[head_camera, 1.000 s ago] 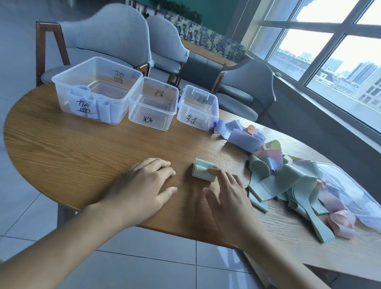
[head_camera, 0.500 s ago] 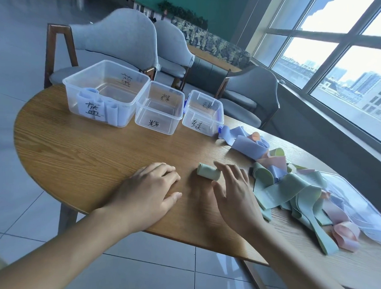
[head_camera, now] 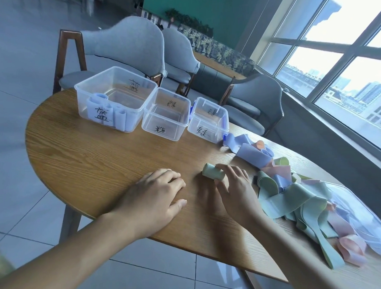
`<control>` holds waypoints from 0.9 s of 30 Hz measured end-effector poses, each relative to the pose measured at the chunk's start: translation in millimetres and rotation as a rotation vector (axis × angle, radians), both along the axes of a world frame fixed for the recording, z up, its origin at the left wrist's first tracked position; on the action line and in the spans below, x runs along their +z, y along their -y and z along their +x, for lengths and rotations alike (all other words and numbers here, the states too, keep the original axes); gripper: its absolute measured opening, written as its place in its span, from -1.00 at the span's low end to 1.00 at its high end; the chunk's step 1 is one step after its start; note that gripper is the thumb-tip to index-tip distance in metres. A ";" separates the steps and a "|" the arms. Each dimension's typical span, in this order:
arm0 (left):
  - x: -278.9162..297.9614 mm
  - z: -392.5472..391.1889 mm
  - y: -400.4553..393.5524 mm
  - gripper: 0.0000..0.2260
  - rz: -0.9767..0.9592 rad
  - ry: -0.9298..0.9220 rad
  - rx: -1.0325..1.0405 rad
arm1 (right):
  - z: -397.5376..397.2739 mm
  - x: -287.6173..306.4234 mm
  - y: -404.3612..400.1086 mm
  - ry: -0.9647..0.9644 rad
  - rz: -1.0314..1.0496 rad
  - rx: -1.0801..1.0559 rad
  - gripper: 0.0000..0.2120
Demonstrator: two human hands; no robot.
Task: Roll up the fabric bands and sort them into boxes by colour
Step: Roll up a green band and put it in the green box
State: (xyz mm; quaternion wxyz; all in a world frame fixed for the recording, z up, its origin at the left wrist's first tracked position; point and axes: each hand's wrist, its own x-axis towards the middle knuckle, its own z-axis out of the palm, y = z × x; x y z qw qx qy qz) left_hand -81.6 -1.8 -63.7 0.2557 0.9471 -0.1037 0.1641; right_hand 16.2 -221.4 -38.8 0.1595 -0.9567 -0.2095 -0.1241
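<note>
Right hand (head_camera: 234, 190) between green roll (head_camera: 212, 173) and band pile (head_camera: 299, 196)

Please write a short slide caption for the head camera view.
Right hand grips a rolled green band on the table; left hand rests flat.

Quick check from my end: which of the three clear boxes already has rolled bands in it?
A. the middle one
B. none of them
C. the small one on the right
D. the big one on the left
D: the big left box holds blue rolls against its near wall, while the middle box and the small right box show only bare bottoms.
</note>
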 end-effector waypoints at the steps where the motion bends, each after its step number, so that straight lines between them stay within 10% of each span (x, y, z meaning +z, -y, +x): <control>1: 0.5 0.0 0.0 -0.64 -0.001 -0.001 -0.001 | 2.3 0.9 -0.2 -0.006 -0.003 -0.001 -0.65; 27: 5.6 14.0 -6.2 -0.59 -0.235 0.010 0.048 | -29.7 29.0 -28.2 0.084 -0.105 0.440 -0.69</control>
